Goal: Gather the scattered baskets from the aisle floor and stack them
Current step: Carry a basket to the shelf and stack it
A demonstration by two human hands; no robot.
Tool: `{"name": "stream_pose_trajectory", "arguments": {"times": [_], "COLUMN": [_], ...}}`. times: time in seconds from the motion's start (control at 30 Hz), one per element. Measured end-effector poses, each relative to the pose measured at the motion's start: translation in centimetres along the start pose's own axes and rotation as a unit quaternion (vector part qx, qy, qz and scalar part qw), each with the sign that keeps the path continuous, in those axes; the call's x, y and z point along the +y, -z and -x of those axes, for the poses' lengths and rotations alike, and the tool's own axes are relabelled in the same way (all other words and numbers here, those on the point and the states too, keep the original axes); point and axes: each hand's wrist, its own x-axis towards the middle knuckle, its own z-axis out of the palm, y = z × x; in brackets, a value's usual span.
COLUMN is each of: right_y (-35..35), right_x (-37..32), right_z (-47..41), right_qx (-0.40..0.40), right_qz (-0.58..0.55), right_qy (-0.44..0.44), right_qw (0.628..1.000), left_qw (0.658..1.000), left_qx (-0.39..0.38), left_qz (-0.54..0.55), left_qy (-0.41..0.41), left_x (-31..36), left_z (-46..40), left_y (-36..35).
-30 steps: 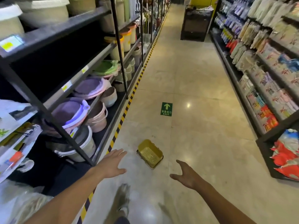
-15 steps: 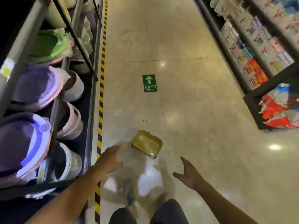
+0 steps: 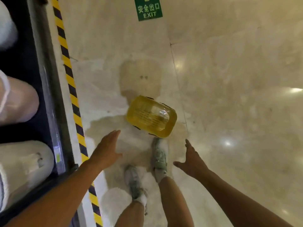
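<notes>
A small yellow plastic basket (image 3: 151, 116) lies on the glossy aisle floor, its slotted bottom facing up, just ahead of my right shoe. My left hand (image 3: 106, 149) hovers open to the lower left of the basket, palm down, not touching it. My right hand (image 3: 191, 158) is open to the lower right of it, fingers spread, also apart from it. Both hands hold nothing. No other basket is in view.
A dark shelf unit (image 3: 49, 95) with pale buckets (image 3: 18, 99) runs along the left, edged by yellow-black floor tape (image 3: 72, 89). A green exit sticker (image 3: 148, 9) lies on the floor ahead. My two shoes (image 3: 159, 154) stand below the basket. Beige floor stretches to the right.
I have stepped up to the basket and tilted my view steeply down. Both open hands have come closer to it, flanking it on each side.
</notes>
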Motion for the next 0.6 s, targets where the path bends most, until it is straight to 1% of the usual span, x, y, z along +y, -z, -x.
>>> {"name": "stream_pose_trajectory", "arguments": {"times": [0.1, 0.23, 0.37, 0.47, 0.53, 0.6], "right_y": [-2.7, -6.0, -8.7, -10.4, -11.2, -11.4], "right_x": [1.7, 3.4, 3.0, 2.7, 2.7, 2.8], "right_z": [-7.5, -15.7, -20.7, -22.8, -23.3, -23.3], "right_qx": [-0.017, -0.014, 0.051, 0.122, 0.139, 0.142], "right_qz": [-0.061, -0.137, -0.199, -0.267, -0.294, -0.301], "right_qy": [-0.006, 0.002, 0.055, 0.110, 0.104, 0.093], "right_qw": [0.998, 0.990, 0.977, 0.950, 0.940, 0.938], "left_qw": [0.999, 0.995, 0.990, 0.986, 0.983, 0.981], "left_qx": [-0.010, 0.016, 0.059, 0.075, 0.086, 0.085], "left_qz": [0.037, 0.093, 0.124, 0.147, 0.156, 0.171], "left_qy": [0.016, 0.032, 0.013, -0.014, -0.033, -0.047], "left_x": [-2.1, -4.5, -7.0, -8.1, -8.2, -7.7], "left_z": [-6.8, -14.3, -20.6, -24.7, -26.6, -27.3], "left_y": [-3.0, -6.5, -8.8, -8.9, -9.0, -9.1]}}
